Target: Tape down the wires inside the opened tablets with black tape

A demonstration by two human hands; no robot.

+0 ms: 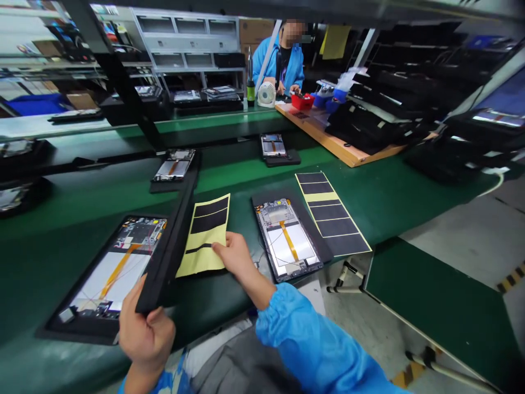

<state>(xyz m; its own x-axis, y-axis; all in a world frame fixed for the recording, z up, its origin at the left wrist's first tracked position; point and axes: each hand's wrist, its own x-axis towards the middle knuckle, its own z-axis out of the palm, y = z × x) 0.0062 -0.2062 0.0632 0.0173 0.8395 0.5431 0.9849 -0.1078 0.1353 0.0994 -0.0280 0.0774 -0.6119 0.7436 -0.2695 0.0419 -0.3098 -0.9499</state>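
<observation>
My left hand (147,331) grips the lower end of a flat black foam tray (166,257), which stands tilted almost on edge. My right hand (238,260) pinches the right edge of a yellow backing sheet (207,260) with black adhesive pieces on it. Left of the tray lies an opened tablet (92,279) on a black foam tray, its circuit board, silvery battery and orange flex cable exposed; the tilted tray hides part of its right side. Another opened tablet (283,246) lies right of my right hand. Beyond it is a second sheet of black stickers (336,219).
More opened tablets (174,167) (273,145) rest farther back on the green bench (229,169). A wooden board (320,137) carries stacked black trays (369,120) and a red bin (302,101). A co-worker in blue (266,54) stands behind a small white fan (266,94).
</observation>
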